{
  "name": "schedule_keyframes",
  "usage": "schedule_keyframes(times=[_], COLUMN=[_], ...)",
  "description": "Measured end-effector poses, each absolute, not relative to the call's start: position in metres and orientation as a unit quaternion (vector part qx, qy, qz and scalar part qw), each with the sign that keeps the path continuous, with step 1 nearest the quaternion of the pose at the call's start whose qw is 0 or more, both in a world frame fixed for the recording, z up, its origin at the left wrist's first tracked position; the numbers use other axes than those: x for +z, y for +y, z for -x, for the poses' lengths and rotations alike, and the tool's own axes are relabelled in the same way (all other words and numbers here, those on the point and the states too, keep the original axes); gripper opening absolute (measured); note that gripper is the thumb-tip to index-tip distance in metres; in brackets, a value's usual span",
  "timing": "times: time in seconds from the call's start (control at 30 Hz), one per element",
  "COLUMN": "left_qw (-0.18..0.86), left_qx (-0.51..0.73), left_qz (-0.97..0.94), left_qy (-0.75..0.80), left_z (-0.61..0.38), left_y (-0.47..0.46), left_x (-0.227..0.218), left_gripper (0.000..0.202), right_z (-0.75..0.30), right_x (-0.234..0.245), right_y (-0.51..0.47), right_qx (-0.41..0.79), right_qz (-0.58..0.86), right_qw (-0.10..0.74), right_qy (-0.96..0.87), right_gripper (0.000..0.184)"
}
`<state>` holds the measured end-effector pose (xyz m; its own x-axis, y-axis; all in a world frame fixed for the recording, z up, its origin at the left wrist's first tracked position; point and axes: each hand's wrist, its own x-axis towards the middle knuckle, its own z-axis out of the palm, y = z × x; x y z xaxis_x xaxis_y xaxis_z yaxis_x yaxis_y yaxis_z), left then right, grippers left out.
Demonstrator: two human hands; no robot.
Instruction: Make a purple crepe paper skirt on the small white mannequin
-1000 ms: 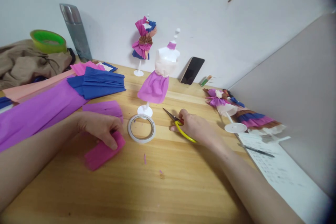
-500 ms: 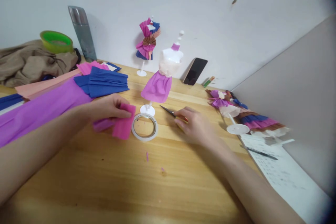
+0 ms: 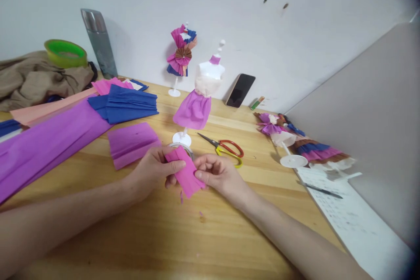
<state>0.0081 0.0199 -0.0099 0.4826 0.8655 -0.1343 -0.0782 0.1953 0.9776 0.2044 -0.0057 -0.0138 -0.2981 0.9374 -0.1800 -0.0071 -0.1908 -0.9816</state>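
Observation:
A folded piece of pink crepe paper (image 3: 185, 174) is held between both hands above the table. My left hand (image 3: 160, 167) pinches its upper left side, thumb on top. On the lower right edge, my right hand (image 3: 218, 175) grips it between thumb and fingers. Behind the hands lies a roll of tape (image 3: 179, 145), mostly hidden. Scissors (image 3: 226, 146) with red and yellow handles rest just beyond my right hand. A purple paper piece (image 3: 133, 143) lies left of the roll. Nearby stands a small white dress form (image 3: 210, 74) with a purple paper skirt.
Blue pleated paper (image 3: 131, 104) and long purple paper (image 3: 55, 146) spread leftward. A bottle (image 3: 100, 46) and a second dressed form (image 3: 181, 54) stand by the wall. A phone (image 3: 240, 90) leans there. Dressed forms lie at right beside a written sheet (image 3: 354, 214) and pen (image 3: 323, 190).
My right hand has let go of the scissors, now on the table, and grips the pink paper. My left hand moved right with it; the purple piece now lies on the table.

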Motion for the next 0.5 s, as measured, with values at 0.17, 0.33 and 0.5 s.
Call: schedule_keyframes(times=[0.17, 0.33, 0.5], left_qw=[0.675, 0.643, 0.58], left_qx=[0.327, 0.306, 0.304], left_qz=[-0.556, -0.588, -0.597], left_qy=[0.359, 0.383, 0.464], left_z=[-0.011, -0.01, 0.005], left_y=[0.02, 0.019, 0.031], left_x=[-0.009, -0.003, 0.017], left_gripper=[0.025, 0.017, 0.017], right_z=[-0.201, -0.202, -0.207], right_x=[-0.013, -0.014, -0.005], right_y=[-0.006, -0.005, -0.001], right_qx=[0.602, 0.558, 0.535], right_qz=[0.458, 0.481, 0.493], right_qw=[0.371, 0.387, 0.398], right_qy=[-0.539, -0.554, -0.559], right_gripper=[0.037, 0.035, 0.033])
